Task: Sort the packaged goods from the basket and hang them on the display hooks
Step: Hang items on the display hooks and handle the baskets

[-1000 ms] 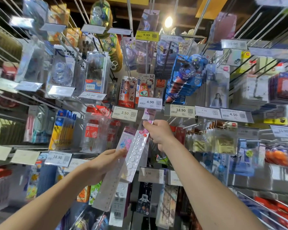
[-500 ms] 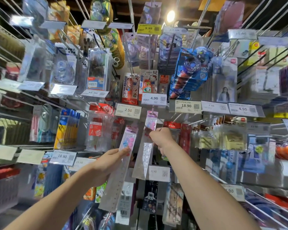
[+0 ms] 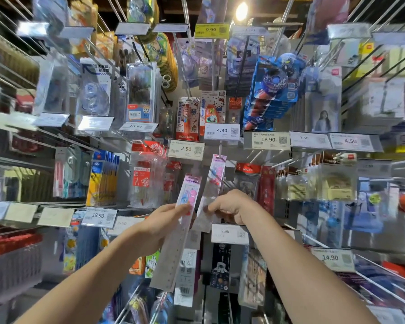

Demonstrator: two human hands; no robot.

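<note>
My left hand (image 3: pixel 166 222) grips a long clear ruler pack (image 3: pixel 180 237) with a pink and blue header, held upright and slightly tilted in front of the display. A second ruler pack (image 3: pixel 214 181) of the same kind hangs from a hook (image 3: pixel 219 148) just under the 4.90 price tag (image 3: pixel 222 131). My right hand (image 3: pixel 232 205) pinches the lower part of that hanging pack with curled fingers. The two hands are close together at the middle of the view. The basket is not in view.
Rows of hooks with packaged stationery surround the hands: red packs (image 3: pixel 145 178) to the left, blue packs (image 3: pixel 274 94) above right, Hello Kitty packs (image 3: pixel 188 118) above. Price tags line the hook ends, among them 2.50 (image 3: pixel 186 149) and 8.90 (image 3: pixel 229 233).
My right hand slid down the second pack, from its top near the hook to its lower part; that pack now hangs from the hook. My left hand stayed put with its pack.
</note>
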